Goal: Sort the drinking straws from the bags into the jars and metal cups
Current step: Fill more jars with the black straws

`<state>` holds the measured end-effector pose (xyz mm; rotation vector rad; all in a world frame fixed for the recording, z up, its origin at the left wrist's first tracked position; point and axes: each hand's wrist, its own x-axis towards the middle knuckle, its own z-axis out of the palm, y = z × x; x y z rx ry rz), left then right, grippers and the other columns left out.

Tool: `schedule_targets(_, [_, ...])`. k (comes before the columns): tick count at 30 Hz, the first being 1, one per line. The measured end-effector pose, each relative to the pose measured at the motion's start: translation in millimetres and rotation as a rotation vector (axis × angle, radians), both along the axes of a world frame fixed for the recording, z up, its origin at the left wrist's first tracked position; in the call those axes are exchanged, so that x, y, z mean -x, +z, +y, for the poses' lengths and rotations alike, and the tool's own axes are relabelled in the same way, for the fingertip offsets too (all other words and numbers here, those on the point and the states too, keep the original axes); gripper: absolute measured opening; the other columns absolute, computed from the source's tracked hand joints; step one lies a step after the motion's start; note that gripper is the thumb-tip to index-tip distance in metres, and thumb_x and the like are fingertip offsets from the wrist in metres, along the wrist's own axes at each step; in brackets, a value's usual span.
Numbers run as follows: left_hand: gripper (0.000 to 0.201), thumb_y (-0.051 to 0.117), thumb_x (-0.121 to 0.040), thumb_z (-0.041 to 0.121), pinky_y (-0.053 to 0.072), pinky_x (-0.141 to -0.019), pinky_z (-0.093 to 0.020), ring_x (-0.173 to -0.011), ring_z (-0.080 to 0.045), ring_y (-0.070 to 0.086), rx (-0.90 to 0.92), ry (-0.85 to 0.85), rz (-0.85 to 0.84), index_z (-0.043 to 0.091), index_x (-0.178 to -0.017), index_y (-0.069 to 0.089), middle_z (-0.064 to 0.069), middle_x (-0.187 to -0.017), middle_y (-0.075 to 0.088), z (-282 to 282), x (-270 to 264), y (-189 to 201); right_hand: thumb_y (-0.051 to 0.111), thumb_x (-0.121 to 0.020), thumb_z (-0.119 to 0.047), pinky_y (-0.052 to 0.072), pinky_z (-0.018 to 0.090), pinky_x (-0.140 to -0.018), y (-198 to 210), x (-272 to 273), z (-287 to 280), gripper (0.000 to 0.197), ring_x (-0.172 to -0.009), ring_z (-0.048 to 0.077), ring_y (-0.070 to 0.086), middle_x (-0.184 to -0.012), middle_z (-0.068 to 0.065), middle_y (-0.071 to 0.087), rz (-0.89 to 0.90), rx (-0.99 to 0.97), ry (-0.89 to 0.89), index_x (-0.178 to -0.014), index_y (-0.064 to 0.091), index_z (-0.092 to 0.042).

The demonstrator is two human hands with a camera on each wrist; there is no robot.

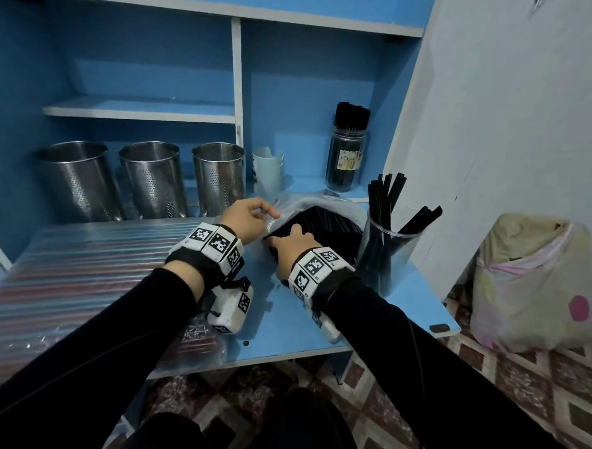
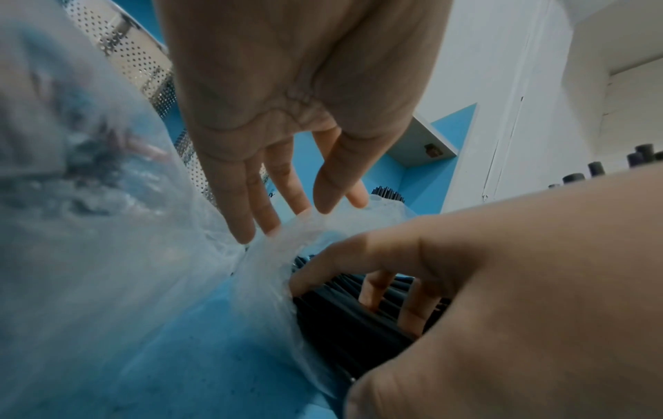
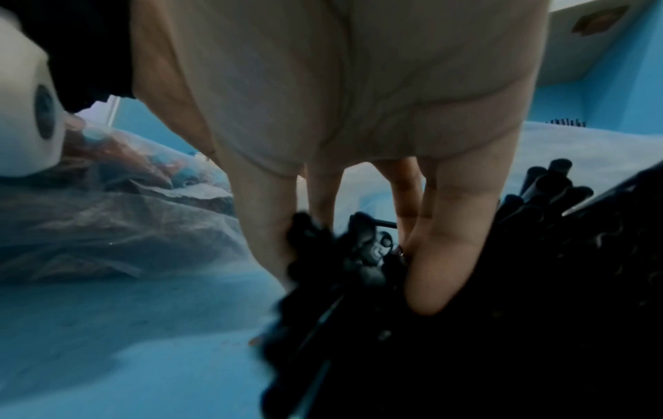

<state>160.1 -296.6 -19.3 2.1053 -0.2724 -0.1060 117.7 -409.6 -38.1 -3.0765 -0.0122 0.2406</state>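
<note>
At the centre of the head view, the right hand (image 1: 294, 246) reaches into the clear plastic bag (image 1: 324, 205) and curls its fingers (image 3: 441, 255) round a bunch of black drinking straws (image 1: 329, 227). The left hand (image 1: 244, 220) sits just left of it, fingers (image 2: 247, 204) nearly straight, with their tips on the bag's mouth; whether they pinch the film or only press it I cannot tell.

The risk, as I judge it, lies in the lift: the straws are smooth and loosely packed, so a partial hold could let some slide out and scatter over the blue desk (image 1: 293, 334), or drag the light bag along if the left hand does not pin it. The clear jar (image 1: 388, 250) at centre right stands close beside the bag, its straws leaning; a knock from the wrist could tip it.

The three perforated metal cups (image 1: 155, 180) at upper left look empty. The straw-filled jar (image 1: 347, 153) at upper centre right carries a label, too small to read.
</note>
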Motion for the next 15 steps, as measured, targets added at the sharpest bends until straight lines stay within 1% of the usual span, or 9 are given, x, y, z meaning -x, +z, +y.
schedule_targets(3, [0.041,0.051,-0.086,-0.012,0.045,-0.073,-0.029,-0.082,-0.019,0.055,0.02,0.004,0.0,0.026,-0.08,0.064,-0.003,-0.09,0.064,-0.2,0.3,0.1,0.054,-0.092,-0.013,0.047,0.041,-0.089,-0.4,-1.6,0.3,0.046,-0.111,0.038,0.05,-0.127,0.016,0.036,-0.009,-0.051,-0.004,-0.136,0.045,-0.021])
schedule_targets(5, [0.037,0.052,-0.086,-0.011,0.048,-0.077,-0.03,-0.086,-0.019,0.057,0.028,0.007,-0.009,0.024,-0.084,0.065,-0.004,-0.095,0.064,-0.4,1.2,0.8,0.051,-0.092,-0.012,0.047,0.039,-0.082,1.3,-2.6,-2.2,0.041,-0.104,0.037,0.054,-0.125,0.016,0.039,-0.023,-0.109,-0.009,-0.133,0.048,-0.02])
schedule_targets(7, [0.036,0.051,-0.086,-0.012,0.049,-0.081,-0.034,-0.088,-0.021,0.057,0.038,0.008,-0.013,0.021,-0.09,0.066,-0.007,-0.099,0.064,-0.4,1.6,0.9,0.052,-0.091,-0.011,0.044,0.034,-0.076,4.6,-2.7,-5.6,0.037,-0.099,0.034,0.056,-0.123,0.015,0.044,-0.046,-0.172,-0.013,-0.127,0.053,-0.02])
schedule_targets(9, [0.038,0.05,-0.085,-0.014,0.048,-0.081,-0.036,-0.089,-0.022,0.056,0.054,0.002,-0.007,0.019,-0.093,0.066,-0.01,-0.103,0.064,-0.7,1.6,1.1,0.054,-0.088,-0.007,0.045,0.032,-0.078,8.9,-2.7,-8.8,0.036,-0.102,0.033,0.058,-0.122,0.014,0.052,-0.072,-0.232,-0.011,-0.12,0.06,-0.021])
schedule_targets(11, [0.038,0.051,-0.085,-0.014,0.049,-0.083,-0.037,-0.093,-0.022,0.056,0.056,0.001,-0.005,0.019,-0.097,0.067,-0.01,-0.107,0.063,-1.3,1.3,1.4,0.053,-0.087,-0.002,0.049,0.032,-0.084,14.1,-1.8,-11.6,0.038,-0.108,0.03,0.059,-0.122,0.011,0.059,-0.093,-0.292,-0.022,-0.117,0.065,-0.022])
schedule_targets(12, [0.038,0.052,-0.085,-0.014,0.049,-0.082,-0.035,-0.095,-0.022,0.056,0.059,-0.003,-0.005,0.019,-0.098,0.067,-0.01,-0.108,0.062,-1.6,0.9,1.1,0.053,-0.086,-0.001,0.051,0.034,-0.087,16.9,-0.9,-13.1,0.038,-0.108,0.029,0.06,-0.121,0.009,0.061,-0.104,-0.328,-0.032,-0.115,0.066,-0.023])
schedule_targets(13, [0.038,0.053,-0.086,-0.014,0.048,-0.08,-0.032,-0.096,-0.021,0.056,0.062,-0.009,-0.006,0.018,-0.1,0.068,-0.009,-0.109,0.062,-1.8,0.8,0.9,0.052,-0.086,0.0,0.052,0.035,-0.087,19.5,0.1,-14.4,0.037,-0.107,0.028,0.06,-0.12,0.007,0.061,-0.114,-0.362,-0.039,-0.112,0.067,-0.022])
schedule_targets(14, [0.038,0.054,-0.086,-0.013,0.046,-0.075,-0.028,-0.095,-0.021,0.056,0.065,-0.015,-0.008,0.019,-0.1,0.068,-0.009,-0.109,0.062,-2.0,0.8,0.6,0.053,-0.086,0.001,0.053,0.035,-0.084,21.6,1.2,-16.1,0.036,-0.103,0.028,0.061,-0.118,0.007,0.062,-0.118,-0.391,-0.042,-0.11,0.068,-0.021])
schedule_targets(15, [0.037,0.054,-0.087,-0.013,0.044,-0.072,-0.025,-0.094,-0.02,0.056,0.066,-0.02,-0.011,0.019,-0.101,0.068,-0.008,-0.108,0.062,-2.0,0.7,0.1,0.053,-0.086,0.002,0.053,0.033,-0.08,23.3,2.5,-17.7,0.035,-0.099,0.027,0.062,-0.116,0.006,0.062,-0.116,-0.418,-0.039,-0.109,0.068,-0.019])
